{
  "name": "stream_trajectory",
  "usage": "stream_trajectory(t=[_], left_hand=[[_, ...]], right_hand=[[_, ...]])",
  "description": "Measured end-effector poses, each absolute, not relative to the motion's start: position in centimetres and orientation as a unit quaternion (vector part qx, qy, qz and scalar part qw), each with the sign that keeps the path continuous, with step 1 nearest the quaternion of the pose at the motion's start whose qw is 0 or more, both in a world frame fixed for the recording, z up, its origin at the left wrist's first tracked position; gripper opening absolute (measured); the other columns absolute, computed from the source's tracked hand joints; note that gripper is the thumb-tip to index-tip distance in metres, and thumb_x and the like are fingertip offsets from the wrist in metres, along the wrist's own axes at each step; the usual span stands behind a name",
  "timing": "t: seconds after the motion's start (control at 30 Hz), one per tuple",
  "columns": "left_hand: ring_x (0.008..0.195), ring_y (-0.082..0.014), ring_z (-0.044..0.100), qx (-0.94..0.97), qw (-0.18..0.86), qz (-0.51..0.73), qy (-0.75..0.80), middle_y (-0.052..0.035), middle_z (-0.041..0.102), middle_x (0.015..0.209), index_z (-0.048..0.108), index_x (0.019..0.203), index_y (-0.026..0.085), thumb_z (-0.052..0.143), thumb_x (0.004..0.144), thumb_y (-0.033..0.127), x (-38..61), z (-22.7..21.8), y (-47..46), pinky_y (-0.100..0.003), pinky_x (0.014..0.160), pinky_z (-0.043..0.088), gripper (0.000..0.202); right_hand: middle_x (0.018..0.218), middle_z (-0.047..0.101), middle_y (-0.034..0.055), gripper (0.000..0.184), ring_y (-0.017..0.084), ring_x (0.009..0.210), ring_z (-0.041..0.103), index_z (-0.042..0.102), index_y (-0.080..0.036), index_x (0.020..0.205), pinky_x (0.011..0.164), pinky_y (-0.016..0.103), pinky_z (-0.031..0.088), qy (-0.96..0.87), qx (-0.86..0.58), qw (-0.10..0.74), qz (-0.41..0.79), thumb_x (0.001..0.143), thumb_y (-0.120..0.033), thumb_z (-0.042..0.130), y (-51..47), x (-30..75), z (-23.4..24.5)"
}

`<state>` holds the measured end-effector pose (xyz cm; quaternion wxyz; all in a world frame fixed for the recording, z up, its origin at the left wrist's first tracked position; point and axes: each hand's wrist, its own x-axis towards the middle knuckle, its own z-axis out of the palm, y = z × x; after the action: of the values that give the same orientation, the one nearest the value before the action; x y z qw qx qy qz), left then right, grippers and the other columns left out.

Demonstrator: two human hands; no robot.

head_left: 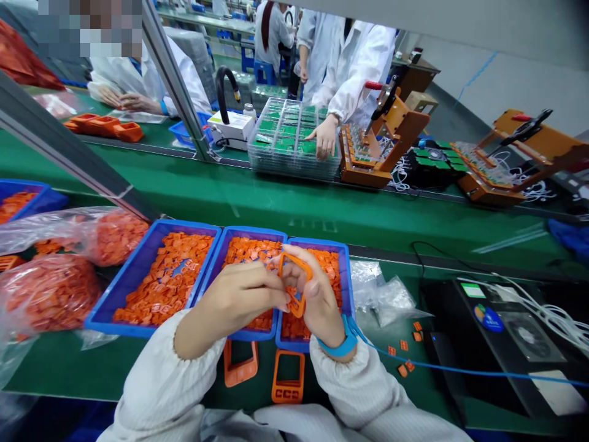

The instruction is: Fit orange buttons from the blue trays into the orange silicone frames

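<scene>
Orange plastic rectangular frame (298,264): centre of the picture, held above three blue plastic trays (129,276) of small orange parts. Left hand (237,301): fingers clenched on the frame's left edge. Right hand (319,307): fingers grasping its right side. Two further orange frames (288,393): lower centre, flat on the green tabletop (322,209).

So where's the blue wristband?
In the head view, low in the middle: the blue wristband wraps the wrist of the right hand, which holds an orange frame before the rightmost blue bin.
</scene>
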<state>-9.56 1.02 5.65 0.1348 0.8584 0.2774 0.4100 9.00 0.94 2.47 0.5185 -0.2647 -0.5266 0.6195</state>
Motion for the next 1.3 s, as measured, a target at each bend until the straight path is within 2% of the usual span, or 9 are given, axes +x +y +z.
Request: stream_trajectory(t=[0.1,0.27,0.43,0.6,0.73,0.83,1.07,1.17,1.3], left_hand=[[0.070,-0.0122,0.065,0.857,0.142,0.407,0.282,0.0001,0.076,0.083,0.076,0.091,0.024,0.066,0.101,0.010,-9.6,5.5,1.1,-0.023,0.065,0.049,0.020],[0.080,-0.0140,0.073,0.863,0.148,0.376,0.304,-0.0021,0.079,0.091,0.074,0.093,0.021,0.066,0.103,0.023,-9.4,5.5,1.3,-0.023,0.075,0.054,0.013],[0.063,-0.0114,0.066,0.887,0.095,0.342,0.296,0.0031,0.075,0.073,0.067,0.080,0.021,0.057,0.108,0.019,-9.7,5.8,1.5,-0.028,0.064,0.044,0.029],[0.061,-0.0116,0.060,0.890,0.052,0.361,0.273,0.0053,0.072,0.067,0.066,0.078,0.021,0.054,0.108,0.015,-9.5,5.9,1.6,-0.034,0.066,0.034,0.033],[0.077,-0.0137,0.067,0.860,0.061,0.402,0.307,0.0009,0.077,0.087,0.068,0.095,0.022,0.065,0.105,0.032,-9.0,5.4,1.4,-0.031,0.074,0.042,0.015],[0.088,-0.0179,0.068,0.819,0.068,0.437,0.366,-0.0055,0.074,0.097,0.065,0.099,0.020,0.068,0.103,0.039,-8.4,4.6,1.6,-0.030,0.078,0.049,0.020],[0.102,-0.0264,0.071,0.913,0.204,0.038,0.350,-0.0052,0.079,0.101,0.077,0.103,0.022,0.077,0.093,0.029,-5.3,-0.2,2.4,-0.042,0.095,0.045,0.013],[0.107,-0.0279,0.070,0.917,0.207,-0.007,0.341,-0.0071,0.081,0.099,0.081,0.099,0.022,0.077,0.087,0.024,-4.4,-2.2,2.2,-0.046,0.106,0.039,0.013],[0.105,-0.0300,0.068,0.919,0.175,-0.043,0.352,-0.0080,0.080,0.086,0.083,0.091,0.021,0.073,0.083,0.019,-4.0,-2.9,2.0,-0.049,0.106,0.036,0.013]], right_hand=[[0.116,0.074,0.0112,0.064,0.031,0.118,0.070,0.066,-0.029,0.140,0.096,0.050,0.064,-0.528,-0.273,0.524,0.610,0.097,-0.074,0.052,1.0,8.9,3.0],[0.131,0.072,0.0107,0.057,0.030,0.124,0.067,0.068,-0.030,0.138,0.108,0.050,0.056,-0.575,-0.286,0.500,0.581,0.100,-0.069,0.052,1.3,9.2,3.3],[0.123,0.066,0.0091,0.052,0.025,0.103,0.064,0.068,-0.032,0.136,0.084,0.038,0.059,-0.642,-0.282,0.451,0.553,0.100,-0.066,0.054,1.6,9.3,2.9],[0.113,0.060,0.0068,0.054,0.024,0.096,0.061,0.068,-0.035,0.137,0.082,0.039,0.057,-0.670,-0.255,0.419,0.557,0.100,-0.070,0.051,1.9,9.5,3.2],[0.115,0.064,0.0071,0.052,0.025,0.100,0.064,0.070,-0.034,0.132,0.093,0.044,0.059,-0.615,-0.252,0.479,0.574,0.096,-0.070,0.060,1.9,10.6,3.6],[0.128,0.064,0.0075,0.050,0.026,0.109,0.068,0.067,-0.036,0.135,0.103,0.049,0.058,-0.539,-0.254,0.556,0.579,0.096,-0.067,0.062,1.8,12.0,3.9],[0.135,0.063,0.0066,0.045,0.030,0.122,0.068,0.068,-0.038,0.135,0.110,0.054,0.058,-0.492,-0.251,0.610,0.569,0.093,-0.053,0.074,2.2,14.0,4.3],[0.140,0.061,0.0061,0.046,0.031,0.133,0.064,0.068,-0.039,0.137,0.118,0.056,0.052,-0.492,-0.234,0.599,0.587,0.093,-0.048,0.075,2.4,13.9,4.3],[0.142,0.062,0.0054,0.046,0.031,0.139,0.060,0.070,-0.040,0.138,0.125,0.058,0.045,-0.504,-0.229,0.597,0.581,0.093,-0.046,0.076,2.6,13.6,4.1]])
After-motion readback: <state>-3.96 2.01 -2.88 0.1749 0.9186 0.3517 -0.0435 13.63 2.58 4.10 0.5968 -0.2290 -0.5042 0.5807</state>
